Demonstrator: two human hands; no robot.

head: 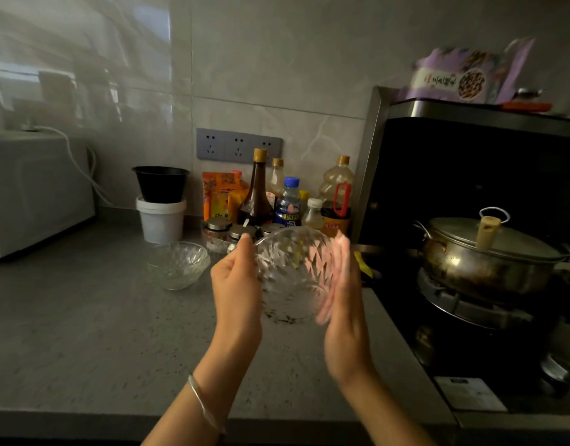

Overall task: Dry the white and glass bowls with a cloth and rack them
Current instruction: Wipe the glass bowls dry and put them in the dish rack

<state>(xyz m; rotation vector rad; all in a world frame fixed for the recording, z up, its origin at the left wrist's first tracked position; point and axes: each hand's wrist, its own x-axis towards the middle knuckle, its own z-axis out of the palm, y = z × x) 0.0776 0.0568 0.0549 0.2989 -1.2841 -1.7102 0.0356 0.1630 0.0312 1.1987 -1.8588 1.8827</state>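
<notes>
A cut-glass bowl (293, 272) is held up above the grey counter (100, 317), tilted with its mouth toward me. My left hand (233, 281) grips its left rim, thumb at the top edge. My right hand (340, 284) lies flat against its right side with straight fingers, blurred by motion. A second, smaller glass bowl (177, 263) stands upright on the counter to the left. No cloth, white bowl or rack is in view.
Sauce bottles (258, 188), spice jars (217, 231) and packets crowd the wall behind the bowl. A black tub sits on a white tub (161, 217). A white microwave (29, 194) stands at the left, and a lidded steel pot (489, 259) sits on the stove at the right.
</notes>
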